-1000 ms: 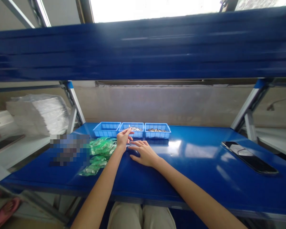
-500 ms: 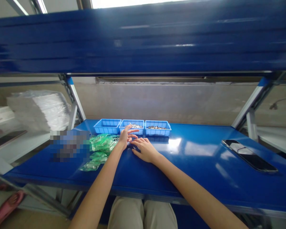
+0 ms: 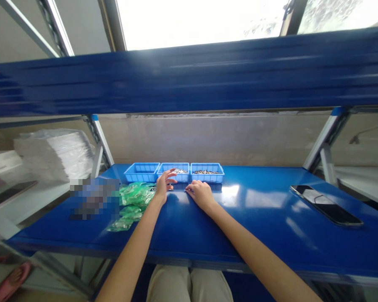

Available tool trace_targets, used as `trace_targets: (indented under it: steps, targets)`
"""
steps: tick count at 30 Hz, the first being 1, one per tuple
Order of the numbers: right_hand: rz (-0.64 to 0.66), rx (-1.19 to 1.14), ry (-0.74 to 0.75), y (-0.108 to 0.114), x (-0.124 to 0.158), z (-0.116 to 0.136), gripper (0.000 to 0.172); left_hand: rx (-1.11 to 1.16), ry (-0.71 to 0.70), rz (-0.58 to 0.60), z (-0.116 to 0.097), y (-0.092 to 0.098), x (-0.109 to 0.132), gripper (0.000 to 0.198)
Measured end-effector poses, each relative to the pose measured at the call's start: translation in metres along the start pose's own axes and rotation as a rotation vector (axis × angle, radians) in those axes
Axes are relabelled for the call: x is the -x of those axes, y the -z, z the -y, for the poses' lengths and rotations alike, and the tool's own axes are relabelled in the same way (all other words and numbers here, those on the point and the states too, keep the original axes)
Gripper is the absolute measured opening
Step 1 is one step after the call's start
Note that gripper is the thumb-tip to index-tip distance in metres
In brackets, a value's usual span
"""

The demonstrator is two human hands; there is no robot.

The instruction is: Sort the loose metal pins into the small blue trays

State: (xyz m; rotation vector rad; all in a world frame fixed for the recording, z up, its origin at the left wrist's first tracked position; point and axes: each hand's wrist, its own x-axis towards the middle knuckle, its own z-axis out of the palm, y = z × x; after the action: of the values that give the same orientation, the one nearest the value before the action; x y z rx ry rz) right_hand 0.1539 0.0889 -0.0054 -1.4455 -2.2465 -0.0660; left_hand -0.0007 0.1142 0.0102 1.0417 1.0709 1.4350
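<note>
My left hand (image 3: 165,185) is raised in front of the middle blue bin (image 3: 173,178), fingers spread and nothing visible in them. Slim silver metal pieces (image 3: 180,171) lie in that bin, too small to name. To the right, my right hand (image 3: 202,194) rests low over the table, thumb and fingertips pinched together. Whatever is between those fingertips is too small to make out. Behind it stands the right blue bin (image 3: 207,178), which holds darker thin metal pieces (image 3: 204,172). Crumpled green plastic bags (image 3: 135,193) lie just left of my left hand.
A third blue bin (image 3: 141,173) stands at the left end of the row. A phone (image 3: 326,205) lies on the blue table (image 3: 255,235) at right. Beside the bags is a pixelated patch. A blue shelf beam (image 3: 189,79) crosses above; wrapped white stacks (image 3: 55,153) sit at left.
My hands, close together before, have moved apart: the right one shifted right and its fingers drew into a pinch. The view has tilted up, showing more window.
</note>
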Motion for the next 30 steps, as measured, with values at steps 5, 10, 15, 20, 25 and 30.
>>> trace_targets:
  steps: [5,10,15,20,25,30]
  targets:
    - [-0.052,-0.121,-0.062,-0.003,0.001,-0.006,0.014,-0.088,-0.037,-0.011,0.002,-0.002,0.001,0.043]
    - [-0.225,-0.354,-0.214,-0.001,0.000,-0.007,0.015,-0.269,-0.101,0.066,0.006,-0.008,0.006,0.041]
    - [-0.331,-0.666,-0.307,0.000,-0.006,-0.008,0.019,-0.416,-0.104,0.180,0.011,-0.009,0.010,0.041]
    - [-0.338,-0.919,-0.233,-0.008,-0.010,-0.010,0.025,-0.506,-0.148,0.230,0.011,-0.008,0.013,0.033]
    - [-0.368,-0.932,-0.243,-0.010,-0.012,-0.011,0.030,-0.467,-0.121,0.183,0.006,-0.010,0.014,0.034]
    - [-0.305,-0.827,-0.239,-0.010,-0.009,-0.012,0.028,-0.355,-0.083,0.072,0.005,-0.009,0.009,0.043]
